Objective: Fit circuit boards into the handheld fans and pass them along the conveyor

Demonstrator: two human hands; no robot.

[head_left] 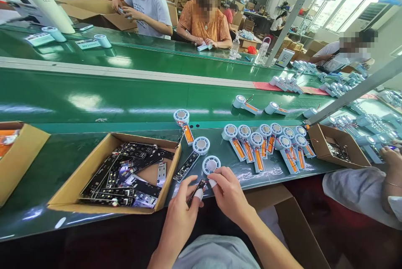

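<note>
In my left hand (pixel 184 206) I hold a narrow black circuit board (pixel 197 189) between thumb and fingers. My right hand (pixel 228 191) is pinched close to the board's upper end, and what sits between its fingertips is too small to make out. White coverings wrap the thumb tips of both hands. Just beyond my fingers lies a light-blue handheld fan (pixel 211 164) with a round grille; its lower part is hidden by my hands. Behind it rests another fan (pixel 201 146) with a black board along its handle. A third fan (pixel 181 116) shows an orange strip in its handle.
A cardboard box (pixel 67 200) full of black circuit boards stands at left. Several fans (pixel 256 140) with orange strips lie to the right, before a smaller box (pixel 320 151). The green conveyor (pixel 141 97) runs beyond. A co-worker's hand (pixel 392 158) is at the right edge.
</note>
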